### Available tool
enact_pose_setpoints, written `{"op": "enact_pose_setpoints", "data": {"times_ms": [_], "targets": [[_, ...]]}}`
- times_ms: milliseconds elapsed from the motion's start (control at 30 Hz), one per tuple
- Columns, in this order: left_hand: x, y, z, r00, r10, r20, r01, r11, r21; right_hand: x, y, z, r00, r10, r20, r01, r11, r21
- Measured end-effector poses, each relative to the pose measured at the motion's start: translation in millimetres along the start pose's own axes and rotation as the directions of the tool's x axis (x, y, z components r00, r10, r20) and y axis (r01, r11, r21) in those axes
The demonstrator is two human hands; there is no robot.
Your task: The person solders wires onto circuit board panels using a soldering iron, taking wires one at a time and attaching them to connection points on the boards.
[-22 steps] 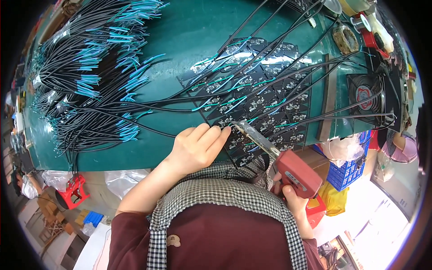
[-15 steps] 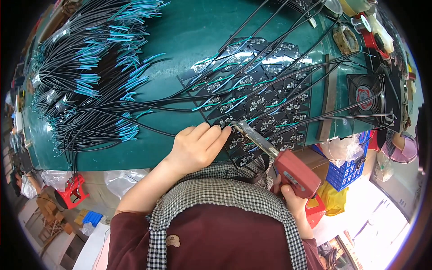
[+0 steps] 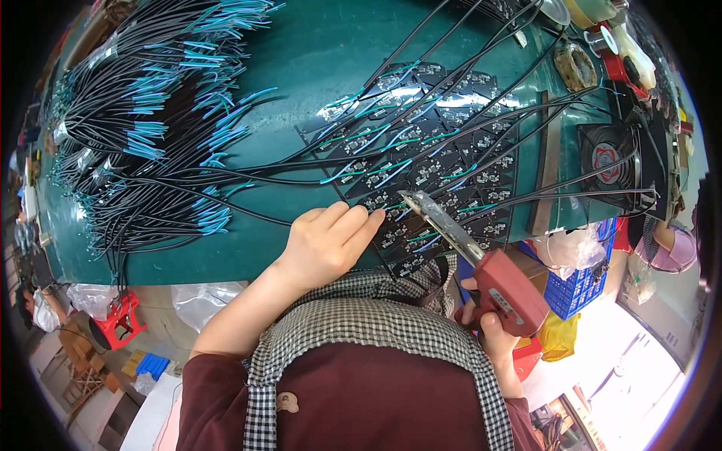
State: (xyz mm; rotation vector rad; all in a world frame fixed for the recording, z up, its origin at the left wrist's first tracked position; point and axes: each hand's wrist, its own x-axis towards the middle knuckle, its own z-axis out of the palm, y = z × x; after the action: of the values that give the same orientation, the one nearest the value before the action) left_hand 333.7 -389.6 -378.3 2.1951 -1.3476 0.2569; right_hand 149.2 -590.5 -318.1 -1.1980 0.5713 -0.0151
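My right hand (image 3: 492, 331) grips a red soldering gun (image 3: 511, 293) by its handle. The gun's metal barrel slants up and left, and its tip stands over the black circuit boards (image 3: 429, 161), to the right of my left fingertips. My left hand (image 3: 335, 240) is closed low at the boards' left side. A black cable (image 3: 263, 219) runs into it from the left, and thin green and blue wire ends come out near the fingertips. Where they touch the board is too small to tell. More black cables with green and blue ends lie across the panel of boards.
Bundles of black cables (image 3: 143, 135) with blue ends cover the left of the green table (image 3: 301, 68). At the right are a flat bar (image 3: 547, 180), a black fan (image 3: 608, 165), a brown lumpy block (image 3: 575, 66) and a solder spool (image 3: 600, 40). A blue crate (image 3: 575, 293) stands below the edge.
The soldering gun's tip has moved slightly right and up, away from my left fingertips, and its body has shifted right with my right hand. My left hand has hardly moved.
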Motion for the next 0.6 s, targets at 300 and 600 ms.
{"op": "enact_pose_setpoints", "data": {"times_ms": [300,600], "targets": [[5,-3,2,0.984,-0.165,-0.065,0.137,0.941,-0.309,7,-3,1,0.999,-0.020,0.035,0.022,0.997,-0.071],[17,8,-9,0.927,-0.375,-0.023,0.341,0.865,-0.367,13,3,1,0.999,-0.030,0.017,0.031,0.997,-0.073]]}}
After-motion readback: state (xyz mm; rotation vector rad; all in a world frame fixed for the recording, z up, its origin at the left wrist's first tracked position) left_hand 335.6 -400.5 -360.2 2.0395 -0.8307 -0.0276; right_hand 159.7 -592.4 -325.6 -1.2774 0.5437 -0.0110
